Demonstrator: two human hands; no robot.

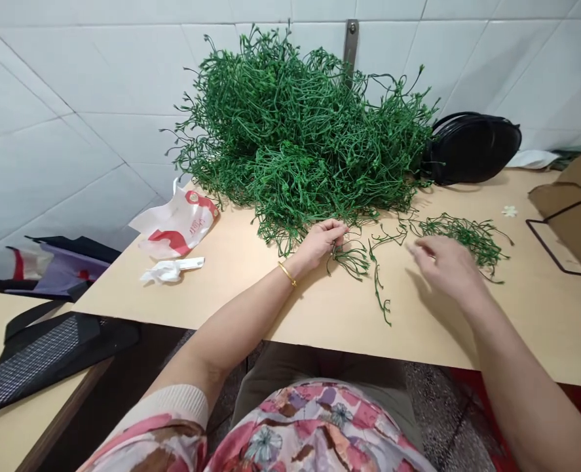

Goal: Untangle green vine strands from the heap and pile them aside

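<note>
- Most of the green stems lay in the large heap (310, 131) at the back of the table (314, 311), against the tiled wall; judging by bulk, the greater share was left there.
- A far smaller share lay apart: the small pile (471, 239) at the right; the loose stems (379, 288) between the hands; the small bunch (353, 261) at the left hand (327, 239); it looked like an early stage, with little set aside.
- The left hand's thumb and fingers were pinched together on the small bunch, low over the table, in front of the large heap.
- The right hand (440, 262) hovered just beside the small pile, fingers curled; whether it gripped anything could not be told.
- Counted: one large heap; one small pile; one small bunch; a few loose stems, too tangled to number; one black bag (477, 147); one printed wrapper (185, 226); one crumpled tissue (172, 270); one white flower-shaped piece (509, 211); single stems in the heap were beyond counting.
</note>
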